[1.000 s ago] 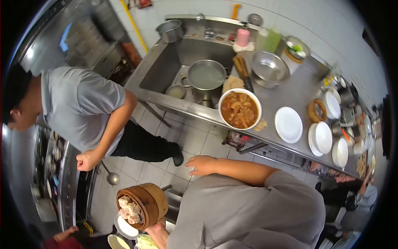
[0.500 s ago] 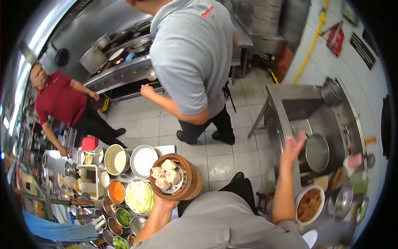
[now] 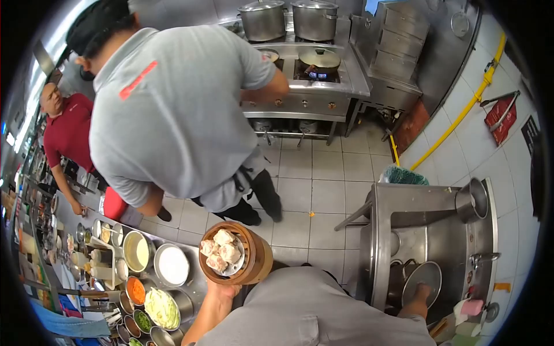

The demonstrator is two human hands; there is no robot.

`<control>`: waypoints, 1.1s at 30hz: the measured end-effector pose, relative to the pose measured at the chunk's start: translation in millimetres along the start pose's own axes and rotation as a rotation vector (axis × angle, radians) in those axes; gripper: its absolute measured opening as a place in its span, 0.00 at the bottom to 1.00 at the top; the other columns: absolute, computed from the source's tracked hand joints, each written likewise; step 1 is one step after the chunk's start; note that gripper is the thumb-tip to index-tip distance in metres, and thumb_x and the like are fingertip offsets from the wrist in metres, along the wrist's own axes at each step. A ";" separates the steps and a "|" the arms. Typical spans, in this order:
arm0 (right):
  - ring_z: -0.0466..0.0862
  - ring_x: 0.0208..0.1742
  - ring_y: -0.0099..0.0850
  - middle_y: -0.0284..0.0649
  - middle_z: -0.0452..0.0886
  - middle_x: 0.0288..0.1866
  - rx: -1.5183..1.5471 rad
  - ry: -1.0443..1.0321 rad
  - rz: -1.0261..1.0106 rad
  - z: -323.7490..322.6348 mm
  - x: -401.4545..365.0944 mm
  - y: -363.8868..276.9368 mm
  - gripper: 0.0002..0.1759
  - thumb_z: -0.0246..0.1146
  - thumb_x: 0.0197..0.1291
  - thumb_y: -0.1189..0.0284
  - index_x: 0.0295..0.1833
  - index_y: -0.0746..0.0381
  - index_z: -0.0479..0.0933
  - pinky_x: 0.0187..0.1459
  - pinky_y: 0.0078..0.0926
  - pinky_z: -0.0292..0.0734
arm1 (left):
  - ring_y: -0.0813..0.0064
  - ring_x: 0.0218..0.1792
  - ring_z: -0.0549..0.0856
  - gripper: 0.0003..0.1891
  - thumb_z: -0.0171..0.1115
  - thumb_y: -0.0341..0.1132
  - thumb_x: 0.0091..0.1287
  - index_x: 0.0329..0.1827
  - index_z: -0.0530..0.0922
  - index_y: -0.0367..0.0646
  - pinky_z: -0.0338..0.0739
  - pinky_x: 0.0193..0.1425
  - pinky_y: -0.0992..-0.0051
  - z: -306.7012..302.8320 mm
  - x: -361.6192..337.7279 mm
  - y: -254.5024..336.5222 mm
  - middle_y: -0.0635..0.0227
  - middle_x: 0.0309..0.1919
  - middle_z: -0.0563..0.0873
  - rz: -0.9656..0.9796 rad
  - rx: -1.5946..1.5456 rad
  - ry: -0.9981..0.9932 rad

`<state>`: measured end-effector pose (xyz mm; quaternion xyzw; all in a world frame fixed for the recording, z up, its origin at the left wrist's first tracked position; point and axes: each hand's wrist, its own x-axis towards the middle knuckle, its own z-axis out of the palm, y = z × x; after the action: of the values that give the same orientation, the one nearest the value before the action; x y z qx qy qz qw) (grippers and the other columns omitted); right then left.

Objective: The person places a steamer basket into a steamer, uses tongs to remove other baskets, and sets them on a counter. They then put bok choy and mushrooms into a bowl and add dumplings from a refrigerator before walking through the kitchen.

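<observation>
My left hand (image 3: 224, 290) is closed under the near side of a round bamboo steamer (image 3: 262, 258), holding it up. Several pale dumplings (image 3: 228, 253) sit on a metal plate inside the open steamer. On the right, my right hand (image 3: 423, 292) reaches down over a round metal pan (image 3: 416, 278) in the sink (image 3: 430, 239); its fingers are too unclear to read. Left of the steamer are a bowl of white contents (image 3: 171, 265), a container of pale yellow liquid (image 3: 136, 251) and a bowl of shredded cabbage (image 3: 162, 308).
A co-worker in a grey shirt (image 3: 173, 115) stands ahead, close by. Another person in a red shirt (image 3: 72, 132) is at the far left. Beyond are a stove (image 3: 314, 104) with pots and a lit burner. A metal pot (image 3: 472, 199) sits at the sink's corner.
My right hand has gone from raised and spread beside the sink to down over the pan. The grey-shirted co-worker has shifted left. The view has turned, and the steamer stays in my left hand.
</observation>
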<state>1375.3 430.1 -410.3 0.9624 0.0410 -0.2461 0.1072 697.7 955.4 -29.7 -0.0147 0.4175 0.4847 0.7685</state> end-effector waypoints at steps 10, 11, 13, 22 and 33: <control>0.74 0.74 0.57 0.60 0.77 0.70 0.620 1.535 -0.064 -346.4 19.0 -295.8 0.29 0.68 0.74 0.54 0.69 0.63 0.79 0.73 0.57 0.69 | 0.57 0.60 0.89 0.29 0.50 0.61 0.81 0.68 0.81 0.48 0.89 0.61 0.49 139.2 182.9 -32.8 0.62 0.63 0.88 -0.076 0.063 -0.081; 0.67 0.81 0.58 0.60 0.71 0.77 0.670 1.500 -0.194 -363.4 19.7 -320.9 0.33 0.68 0.74 0.54 0.76 0.61 0.74 0.78 0.55 0.64 | 0.57 0.63 0.87 0.30 0.48 0.62 0.82 0.70 0.80 0.48 0.88 0.64 0.50 150.1 204.8 -34.2 0.62 0.65 0.87 -0.074 0.068 -0.074; 0.66 0.81 0.59 0.61 0.67 0.81 0.568 1.588 -0.402 -399.2 1.5 -392.8 0.33 0.69 0.73 0.58 0.79 0.58 0.72 0.78 0.57 0.63 | 0.58 0.64 0.87 0.31 0.48 0.63 0.82 0.70 0.80 0.48 0.87 0.65 0.52 193.2 250.4 -35.0 0.63 0.66 0.87 -0.096 0.064 -0.127; 0.66 0.80 0.62 0.60 0.61 0.85 0.134 1.270 -0.667 -487.9 -18.6 -544.2 0.35 0.71 0.65 0.68 0.79 0.53 0.74 0.77 0.58 0.64 | 0.60 0.66 0.85 0.32 0.51 0.65 0.80 0.73 0.78 0.50 0.82 0.71 0.54 390.1 441.6 -39.4 0.67 0.67 0.86 -0.230 0.130 -0.332; 0.63 0.82 0.62 0.59 0.63 0.84 0.354 0.705 -0.468 -508.4 143.0 -642.9 0.28 0.72 0.67 0.66 0.71 0.57 0.80 0.79 0.57 0.62 | 0.58 0.65 0.85 0.30 0.50 0.63 0.81 0.72 0.78 0.52 0.84 0.69 0.53 534.4 552.7 -93.7 0.67 0.66 0.86 -0.179 0.135 -0.228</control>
<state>1652.3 1174.9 -163.8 0.9558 0.2483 0.0758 -0.1380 1204.4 1539.0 -80.1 0.0549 0.3563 0.3834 0.8503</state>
